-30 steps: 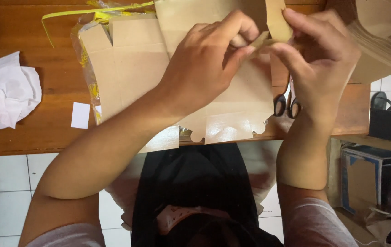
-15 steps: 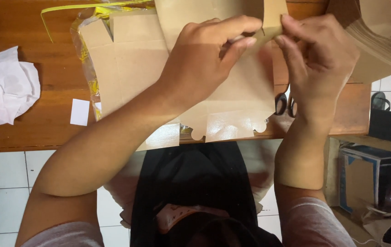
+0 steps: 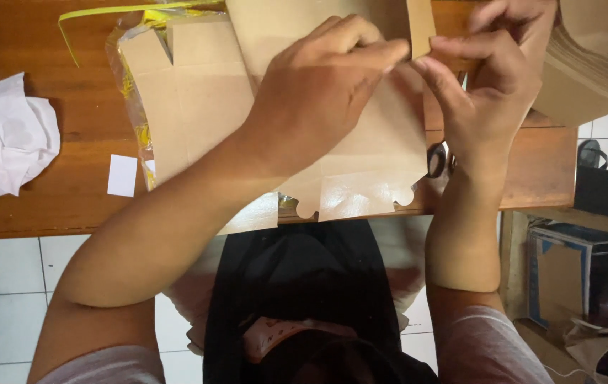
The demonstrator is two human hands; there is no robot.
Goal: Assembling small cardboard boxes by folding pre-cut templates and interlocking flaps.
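Both hands slid leftward, left hand (image 3: 318,85) and right hand (image 3: 492,82) fingers pinching the flat brown cardboard flap (image 3: 420,28).

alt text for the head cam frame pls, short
Both hands pinch a narrow flap of a flat brown cardboard box blank over a wooden table: left hand from the left, right hand from the right. A stack of similar blanks lies underneath; white crumpled tissue sits far left.
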